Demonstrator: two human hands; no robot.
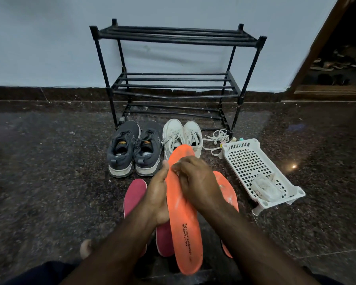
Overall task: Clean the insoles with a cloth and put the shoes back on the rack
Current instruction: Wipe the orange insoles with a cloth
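Gripping an orange insole (183,223) printed "CAMPUS MEMORYTECH LITE", both hands, left (157,194) and right (195,179), curl round it.

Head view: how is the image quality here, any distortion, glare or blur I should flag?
Head view: wide-angle bending shows at the edges, with the door frame leaning and the floor line curving; dim, even light; one small glare spot on the polished floor; edges soft and smeared; the orange insole, both hands and the rack read clearly, and the insole's print is legible.

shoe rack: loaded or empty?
Empty. All shelves of the rack show bare bars; the grey shoes and white shoes sit on the floor before it.
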